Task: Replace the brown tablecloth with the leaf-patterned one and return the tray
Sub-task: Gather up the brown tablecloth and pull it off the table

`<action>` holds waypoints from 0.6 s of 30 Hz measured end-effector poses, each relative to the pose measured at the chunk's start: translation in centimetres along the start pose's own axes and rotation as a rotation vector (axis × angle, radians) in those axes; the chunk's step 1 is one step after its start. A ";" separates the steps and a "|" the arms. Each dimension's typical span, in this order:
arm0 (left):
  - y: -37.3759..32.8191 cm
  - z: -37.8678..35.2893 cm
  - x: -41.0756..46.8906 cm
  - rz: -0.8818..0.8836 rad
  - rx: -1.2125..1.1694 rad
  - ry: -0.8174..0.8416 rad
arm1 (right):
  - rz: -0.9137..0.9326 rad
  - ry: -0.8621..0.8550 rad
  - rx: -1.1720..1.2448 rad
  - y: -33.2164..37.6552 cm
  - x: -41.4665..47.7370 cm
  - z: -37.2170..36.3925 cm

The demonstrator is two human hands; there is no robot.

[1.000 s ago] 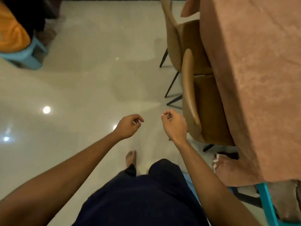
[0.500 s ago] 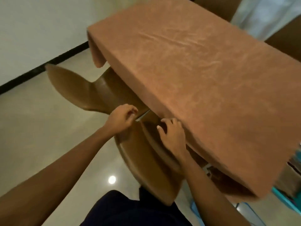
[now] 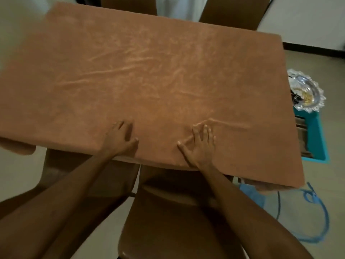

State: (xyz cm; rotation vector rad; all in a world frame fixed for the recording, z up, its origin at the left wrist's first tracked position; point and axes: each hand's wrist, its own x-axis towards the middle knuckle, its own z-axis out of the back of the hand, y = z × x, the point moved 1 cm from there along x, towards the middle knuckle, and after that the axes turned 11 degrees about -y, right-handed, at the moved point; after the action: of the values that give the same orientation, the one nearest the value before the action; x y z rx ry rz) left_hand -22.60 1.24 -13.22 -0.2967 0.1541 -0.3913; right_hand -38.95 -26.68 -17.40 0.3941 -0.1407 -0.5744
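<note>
The brown tablecloth (image 3: 149, 71) covers the whole tabletop and hangs over its edges. My left hand (image 3: 119, 137) lies flat on the cloth near the front edge, fingers straight. My right hand (image 3: 202, 143) presses on the cloth a little to the right, fingers spread, and the fabric wrinkles just beyond its fingertips. A clear glass tray (image 3: 306, 90) with a scalloped rim sits on a blue stool to the right of the table. No leaf-patterned cloth is in view.
A brown chair (image 3: 177, 221) stands tucked under the front edge between me and the table, another chair (image 3: 61, 165) to its left. Two more chair backs (image 3: 233, 12) show at the far side. A blue stool (image 3: 317, 139) and a blue cord (image 3: 321, 212) lie at the right.
The view swung from the floor and chairs round to the tabletop. Both hands rose from beside the chairs and now lie on the brown cloth near its front edge.
</note>
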 end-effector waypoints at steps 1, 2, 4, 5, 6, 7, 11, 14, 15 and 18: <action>0.8 -0.1 0.9 -0.012 -0.001 0.018 | -0.024 -0.017 0.009 0.5 0.1 -0.4; 1.7 -0.1 1.7 -0.029 -0.006 0.019 | -0.037 -0.032 0.016 1.3 0.4 -1.0; 2.4 0.0 1.9 -0.060 -0.015 -0.003 | -0.048 -0.063 0.031 2.0 0.5 -1.5; 3.1 0.2 2.0 -0.072 -0.024 -0.004 | -0.053 -0.069 0.038 2.9 0.6 -2.0; 3.5 0.3 1.9 -0.082 -0.033 -0.009 | -0.058 -0.070 0.038 3.7 0.7 -2.5; 4.1 0.5 2.0 -0.089 -0.047 -0.009 | -0.068 -0.068 0.037 5.0 0.8 -2.8; 4.8 0.5 2.8 -0.137 -0.122 -0.027 | -0.086 -0.013 0.076 10.2 1.6 -3.7; 5.1 0.5 3.5 -0.172 -0.146 -0.045 | -0.089 0.100 0.194 14.5 2.2 -4.3; 5.2 0.6 3.7 -0.183 -0.156 -0.059 | -0.082 0.151 0.227 15.8 2.5 -4.4; 5.1 0.7 3.8 -0.181 -0.178 -0.072 | -0.114 0.321 0.434 18.5 3.6 -3.7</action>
State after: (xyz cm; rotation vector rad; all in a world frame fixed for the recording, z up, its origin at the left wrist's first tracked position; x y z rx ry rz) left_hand -17.20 4.43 -14.50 -0.5012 0.0920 -0.5466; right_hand -25.81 -13.23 -13.29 0.9144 0.0694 -0.5847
